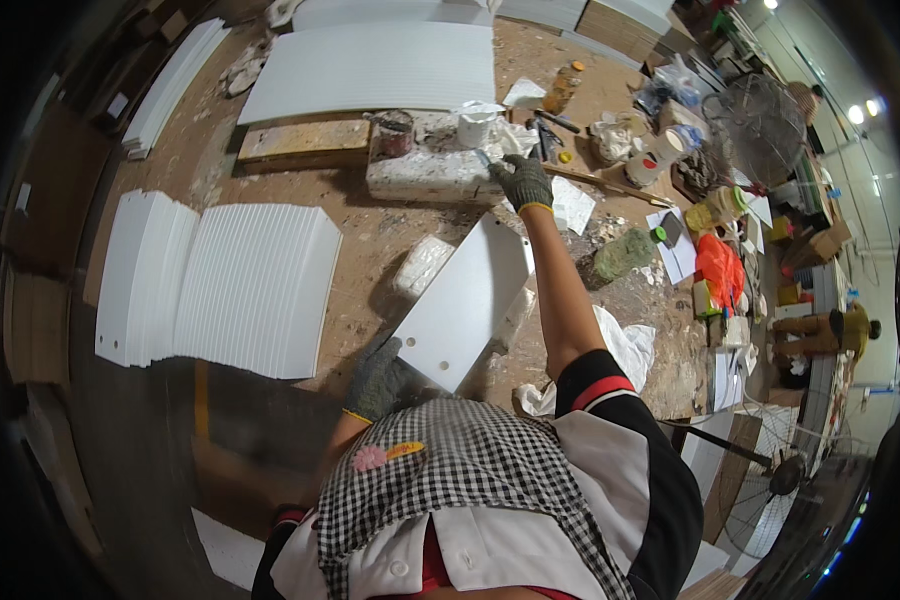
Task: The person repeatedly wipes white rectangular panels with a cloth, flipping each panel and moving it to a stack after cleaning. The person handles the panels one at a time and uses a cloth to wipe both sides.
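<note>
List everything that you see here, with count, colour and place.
Panel: one, white, before the person
Fanned panels: many, white, table's left
Far panel stack: one, white, far side
Worktable: one, brown, centre
Wooden board: one, light brown, left of block
Block: one, stained white, beyond panel
Pots: two, white and dark red, on block
Green bottle: one, green, right of panel
Bag: one, orange, table's right
Fans: at least two, grey, right side
Co-worker: at least one, yellowish top, far right
Small clutter: uncounted, mixed, table's right
Apron: one, black and white, on person
Left hand: one, grey glove, panel's near end
Right hand: one, grey glove, beside block
</note>
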A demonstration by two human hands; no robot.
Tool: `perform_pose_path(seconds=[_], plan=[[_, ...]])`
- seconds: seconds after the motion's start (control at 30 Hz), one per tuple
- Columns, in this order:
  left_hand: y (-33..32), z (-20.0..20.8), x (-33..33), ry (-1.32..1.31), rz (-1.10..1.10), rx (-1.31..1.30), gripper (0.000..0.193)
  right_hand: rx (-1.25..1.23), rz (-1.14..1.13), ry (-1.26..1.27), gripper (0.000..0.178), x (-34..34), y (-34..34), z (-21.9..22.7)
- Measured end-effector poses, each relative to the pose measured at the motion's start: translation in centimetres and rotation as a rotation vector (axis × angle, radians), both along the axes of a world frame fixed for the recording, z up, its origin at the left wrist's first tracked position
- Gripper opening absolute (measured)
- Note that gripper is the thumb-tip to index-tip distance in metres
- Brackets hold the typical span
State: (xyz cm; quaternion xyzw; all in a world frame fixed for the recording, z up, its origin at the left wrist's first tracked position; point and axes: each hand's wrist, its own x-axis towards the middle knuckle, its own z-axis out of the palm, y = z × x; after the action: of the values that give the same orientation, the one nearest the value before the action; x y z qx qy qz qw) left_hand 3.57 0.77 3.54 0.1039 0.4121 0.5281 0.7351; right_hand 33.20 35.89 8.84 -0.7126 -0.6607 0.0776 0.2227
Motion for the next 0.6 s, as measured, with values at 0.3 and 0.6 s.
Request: perform_pose_path(seconds=[0.3, 0.6], plan=[[1.3, 2.2, -0.8, -0.021, 0.032, -0.098, 0.047, -0.174, 0.094, 0.256, 0.038, -1.0, -0.1, 0.2], [1.8, 3.3, -2.1, 0.4, -0.141, 0.129, 0.048, -0.299, 0.096, 0.306, 0.037, -3.7, -18.2, 0.6]])
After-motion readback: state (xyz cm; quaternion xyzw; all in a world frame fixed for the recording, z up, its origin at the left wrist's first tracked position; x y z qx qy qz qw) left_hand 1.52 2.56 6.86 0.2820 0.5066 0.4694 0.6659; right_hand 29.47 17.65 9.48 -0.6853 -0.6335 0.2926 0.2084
